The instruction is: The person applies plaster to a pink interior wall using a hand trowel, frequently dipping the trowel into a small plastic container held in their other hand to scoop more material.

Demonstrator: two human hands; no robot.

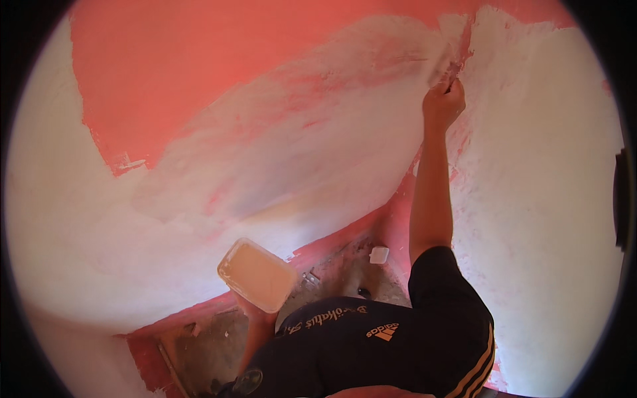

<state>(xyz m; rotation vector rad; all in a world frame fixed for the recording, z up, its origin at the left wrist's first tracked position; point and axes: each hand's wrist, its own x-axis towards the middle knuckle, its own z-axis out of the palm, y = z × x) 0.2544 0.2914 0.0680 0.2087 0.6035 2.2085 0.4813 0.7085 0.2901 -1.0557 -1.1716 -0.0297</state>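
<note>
My right hand, at the end of my raised arm, grips a flat spreading tool against the wall at the upper right, by the corner where two walls meet; the tool's exact shape is hard to make out. The wall is coral pink with large whitish, smeared patches showing pink streaks. Low in the view my left hand holds a rectangular plastic tub of pale cream material from underneath, its fingers mostly hidden by the tub.
The whitish side wall rises on the right. Below, a pink band runs along the wall's foot above a dirty grey floor. A small white square object, small metal bits and a thin strip lie down there.
</note>
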